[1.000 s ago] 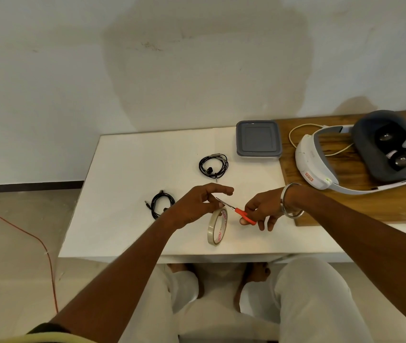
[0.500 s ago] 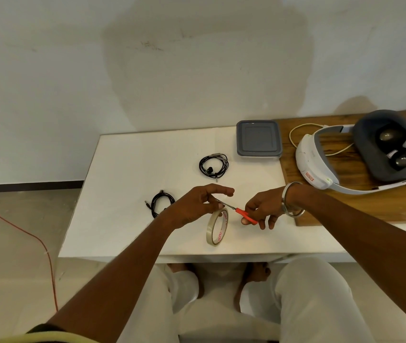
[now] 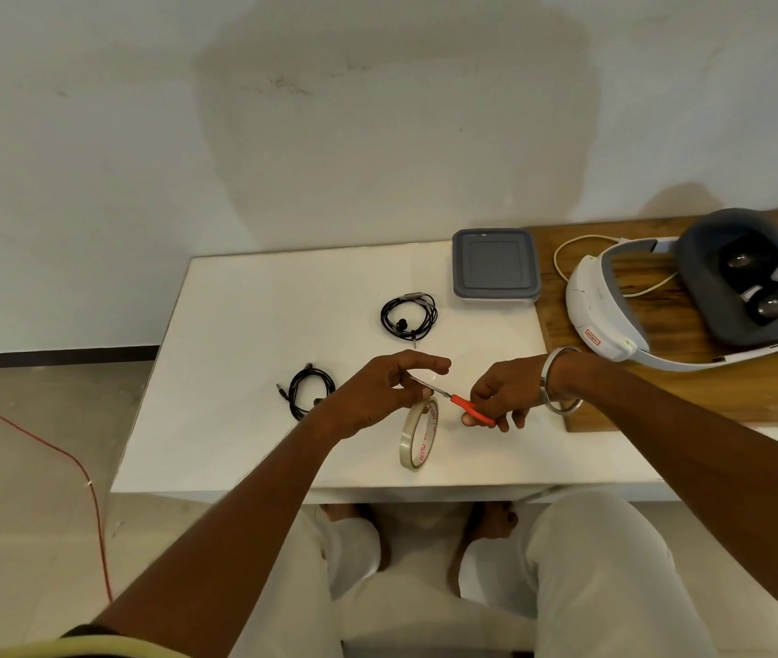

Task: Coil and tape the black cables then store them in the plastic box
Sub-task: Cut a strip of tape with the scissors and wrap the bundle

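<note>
Two coiled black cables lie on the white table (image 3: 235, 325): one (image 3: 408, 317) mid-table, another (image 3: 307, 391) left of my left hand. A roll of clear tape (image 3: 417, 434) stands on edge near the front. My left hand (image 3: 384, 391) hovers above the roll, thumb and fingers pinched on what seems a pulled strip of tape. My right hand (image 3: 503, 396) grips red-handled scissors (image 3: 460, 402), blades pointing left to the left fingers. The grey-lidded plastic box (image 3: 496, 270) sits shut at the back.
A wooden board (image 3: 662, 387) on the right carries a white and grey headset (image 3: 709, 296) and a pale cord (image 3: 572, 249). A red wire (image 3: 64, 453) runs over the floor at left. My knees are under the table's front edge.
Hardly anything differs: both hands stay over the tape roll with the scissors between them, the right hand shifted very slightly.
</note>
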Available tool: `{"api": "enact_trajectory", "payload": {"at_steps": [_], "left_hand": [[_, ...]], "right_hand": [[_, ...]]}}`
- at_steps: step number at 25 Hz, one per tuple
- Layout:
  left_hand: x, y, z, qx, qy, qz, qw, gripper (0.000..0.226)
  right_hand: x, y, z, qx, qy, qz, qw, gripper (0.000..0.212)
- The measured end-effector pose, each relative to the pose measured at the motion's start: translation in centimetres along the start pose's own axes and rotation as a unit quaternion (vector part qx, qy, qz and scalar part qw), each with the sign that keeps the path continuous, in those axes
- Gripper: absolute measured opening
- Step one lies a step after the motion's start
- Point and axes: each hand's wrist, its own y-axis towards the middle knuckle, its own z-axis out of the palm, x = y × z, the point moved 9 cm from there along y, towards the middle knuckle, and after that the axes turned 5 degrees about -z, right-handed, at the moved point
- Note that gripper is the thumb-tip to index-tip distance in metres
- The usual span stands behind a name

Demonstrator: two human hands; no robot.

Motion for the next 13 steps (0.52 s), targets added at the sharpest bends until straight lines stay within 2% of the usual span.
{"api": "enact_trajectory", "payload": {"at_steps": [4,7,9,11,13], "left_hand": [[0.0,0.0,-0.1,0.004,-0.015,-0.013,1.0,0.054],[0.3,-0.2,-0.5,-0.005,-0.025,-0.017,1.0,0.056],[0.4,-0.3,-0.8,-0.008,-0.053,-0.017,0.998,0.056],[0.4,-0.5,-0.8,-0.011,-0.056,-0.017,0.998,0.057],[0.3,-0.6,-0.6,-0.011,-0.057,-0.017,0.998,0.058]], "right_hand": [[-0.3,-0.1,-0.9,-0.046,-0.011,-0.033,0.998,0.025],[-1.9,-0.8,-1.7,-0.064,-0.018,-0.015,0.998,0.035],[-3.4,-1.4,-3.3,-0.128,-0.094,0.023,0.987,0.042],[-4.3,-1.9,-5.1,-0.196,-0.198,0.077,0.957,0.051],[-4.8,-1.9,-6.0,-0.233,-0.248,0.13,0.931,0.054]]}}
